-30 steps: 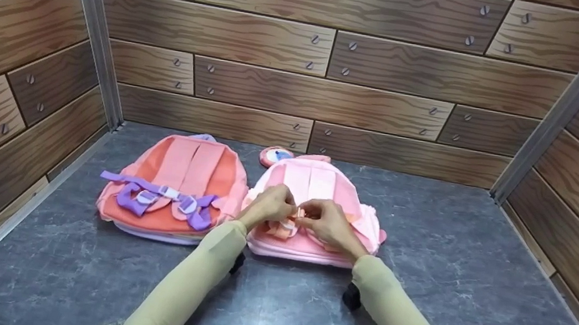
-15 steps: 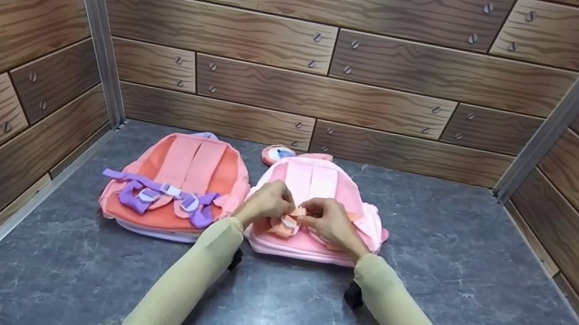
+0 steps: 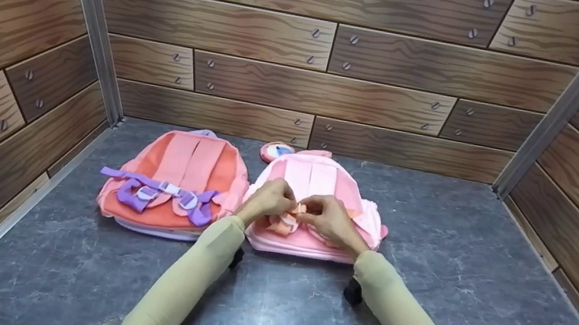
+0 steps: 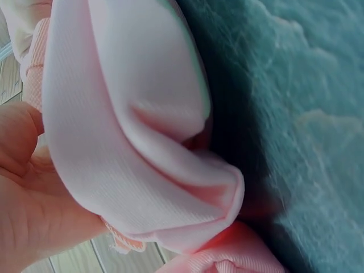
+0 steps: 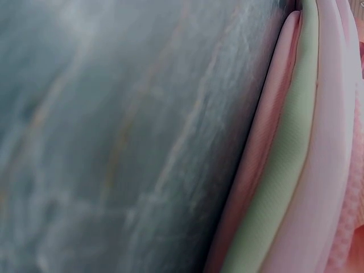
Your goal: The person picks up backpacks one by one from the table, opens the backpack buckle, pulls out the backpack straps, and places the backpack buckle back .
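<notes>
A pink backpack (image 3: 324, 173) lies with its shoulder straps facing up. Over its middle, both hands meet at an orange strap (image 3: 281, 227) with a small light-orange buckle (image 3: 300, 209). My left hand (image 3: 273, 198) pinches the strap on the buckle's left side, its fingertips mostly hidden behind the hand. From the other side, my right hand (image 3: 331, 221) pinches the buckle's right end between thumb and fingers. In the left wrist view, pale pink backpack fabric (image 4: 142, 142) covers part of the left hand (image 4: 34, 210). The right wrist view mainly has the backpack's layered side (image 5: 284, 187).
Left of the pink backpack, close against it, lies a coral backpack (image 3: 188, 166) with purple straps (image 3: 136, 201) and a white buckle (image 3: 170, 189). A round piece with an eye design (image 3: 277, 152) sticks out behind. Wood-patterned walls (image 3: 255, 85) enclose the dark marbled table (image 3: 450, 262).
Both hands stay together at the buckle, with only slight finger movement. The backpacks keep their places; the head view shifts a little.
</notes>
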`<action>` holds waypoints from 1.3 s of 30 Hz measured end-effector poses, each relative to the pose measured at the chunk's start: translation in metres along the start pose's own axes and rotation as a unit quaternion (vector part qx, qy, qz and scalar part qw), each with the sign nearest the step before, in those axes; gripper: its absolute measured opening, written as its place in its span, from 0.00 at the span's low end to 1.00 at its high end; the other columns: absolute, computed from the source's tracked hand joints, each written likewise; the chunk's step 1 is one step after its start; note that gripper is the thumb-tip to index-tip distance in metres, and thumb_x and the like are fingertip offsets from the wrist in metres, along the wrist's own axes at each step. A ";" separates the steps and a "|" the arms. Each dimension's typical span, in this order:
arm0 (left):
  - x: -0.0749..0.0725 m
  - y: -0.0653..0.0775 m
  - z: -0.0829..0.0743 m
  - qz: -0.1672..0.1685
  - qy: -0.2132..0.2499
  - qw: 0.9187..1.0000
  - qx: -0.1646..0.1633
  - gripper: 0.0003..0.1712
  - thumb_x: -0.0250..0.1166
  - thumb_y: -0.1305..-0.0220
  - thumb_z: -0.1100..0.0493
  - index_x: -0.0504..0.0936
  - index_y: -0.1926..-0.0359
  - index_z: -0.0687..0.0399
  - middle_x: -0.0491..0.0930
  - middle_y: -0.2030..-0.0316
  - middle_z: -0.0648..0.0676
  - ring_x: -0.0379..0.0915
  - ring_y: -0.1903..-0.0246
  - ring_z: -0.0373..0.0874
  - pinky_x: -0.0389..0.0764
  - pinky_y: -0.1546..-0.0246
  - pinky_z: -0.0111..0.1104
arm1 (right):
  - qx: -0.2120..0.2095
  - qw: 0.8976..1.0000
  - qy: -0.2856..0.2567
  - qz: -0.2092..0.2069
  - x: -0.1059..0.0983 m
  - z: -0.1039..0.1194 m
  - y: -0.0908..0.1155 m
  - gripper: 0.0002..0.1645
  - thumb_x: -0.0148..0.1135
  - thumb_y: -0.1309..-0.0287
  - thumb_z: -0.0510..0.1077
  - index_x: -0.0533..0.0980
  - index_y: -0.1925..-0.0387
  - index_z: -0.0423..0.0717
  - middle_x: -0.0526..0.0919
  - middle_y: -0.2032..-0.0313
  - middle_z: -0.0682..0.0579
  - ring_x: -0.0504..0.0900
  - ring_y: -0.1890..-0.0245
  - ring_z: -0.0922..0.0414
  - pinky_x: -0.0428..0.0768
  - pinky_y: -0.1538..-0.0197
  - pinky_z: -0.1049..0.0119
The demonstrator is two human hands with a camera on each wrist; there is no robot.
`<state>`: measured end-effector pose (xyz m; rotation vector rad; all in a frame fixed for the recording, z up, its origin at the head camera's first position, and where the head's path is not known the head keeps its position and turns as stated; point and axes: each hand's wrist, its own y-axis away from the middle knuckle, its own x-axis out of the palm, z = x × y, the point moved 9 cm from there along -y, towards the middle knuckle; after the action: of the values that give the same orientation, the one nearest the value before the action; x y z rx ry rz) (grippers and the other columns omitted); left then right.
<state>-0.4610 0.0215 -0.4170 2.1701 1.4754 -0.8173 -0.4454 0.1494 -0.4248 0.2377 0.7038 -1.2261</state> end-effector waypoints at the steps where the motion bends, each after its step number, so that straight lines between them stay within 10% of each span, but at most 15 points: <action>1: -0.001 0.001 0.001 0.000 0.004 1.000 0.000 0.07 0.65 0.33 0.67 0.89 0.66 0.65 0.74 0.84 0.48 0.67 0.90 0.36 0.69 0.89 0.26 | 0.000 1.000 -0.002 0.001 0.001 0.000 0.000 0.10 0.75 0.38 0.38 0.88 0.55 0.41 0.87 0.64 0.54 0.82 0.63 0.60 0.79 0.55 0.65; 39: -0.004 0.002 0.000 -0.012 0.013 0.999 0.029 0.08 0.63 0.35 0.70 0.89 0.66 0.66 0.74 0.85 0.48 0.67 0.90 0.36 0.68 0.90 0.26 | 0.001 1.000 -0.021 -0.002 0.000 -0.001 0.001 0.11 0.74 0.37 0.36 0.88 0.54 0.38 0.90 0.62 0.49 0.82 0.63 0.61 0.79 0.56 0.68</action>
<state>-0.4599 0.0184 -0.4144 2.2185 1.5106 -0.8529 -0.4449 0.1506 -0.4259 0.2117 0.6669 -1.2323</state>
